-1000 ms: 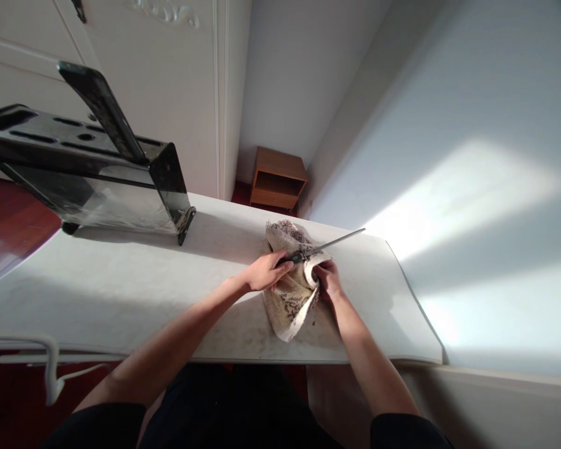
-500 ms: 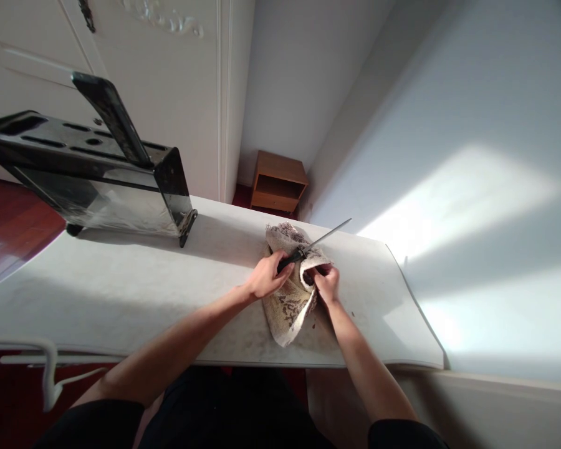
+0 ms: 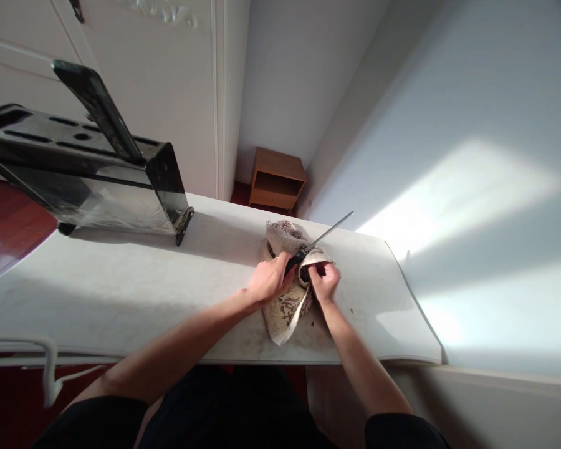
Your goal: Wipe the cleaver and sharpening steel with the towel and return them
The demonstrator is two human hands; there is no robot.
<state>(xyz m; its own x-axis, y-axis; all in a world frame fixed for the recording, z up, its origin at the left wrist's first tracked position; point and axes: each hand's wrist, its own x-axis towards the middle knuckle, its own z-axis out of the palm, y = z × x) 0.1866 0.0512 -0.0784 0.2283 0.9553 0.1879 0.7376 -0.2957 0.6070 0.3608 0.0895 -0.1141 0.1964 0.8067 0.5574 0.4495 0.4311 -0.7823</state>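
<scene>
In the head view, my left hand (image 3: 272, 278) is closed around the black handle of a knife (image 3: 329, 231). Its narrow metal blade points up and to the right, past the far edge of the table. Beneath the knife handle lies a worn, brown-stained cloth (image 3: 280, 316), bunched and partly rolled. My right hand (image 3: 325, 282) grips a rolled fold of this cloth close beside the handle, with some fingertips hidden inside the fold.
A black knife block (image 3: 166, 181) with clear sides stands on the white table (image 3: 215, 274) at the left, one black handle (image 3: 100, 112) sticking out. A white wall (image 3: 449, 187) borders the right. Beyond the table is a small wooden cabinet (image 3: 279, 163). A white curved rail (image 3: 50, 368) is at lower left.
My left hand and the knife have shifted slightly to the right. The fingers of my right hand have moved within the cloth's fold. The view has shifted a little.
</scene>
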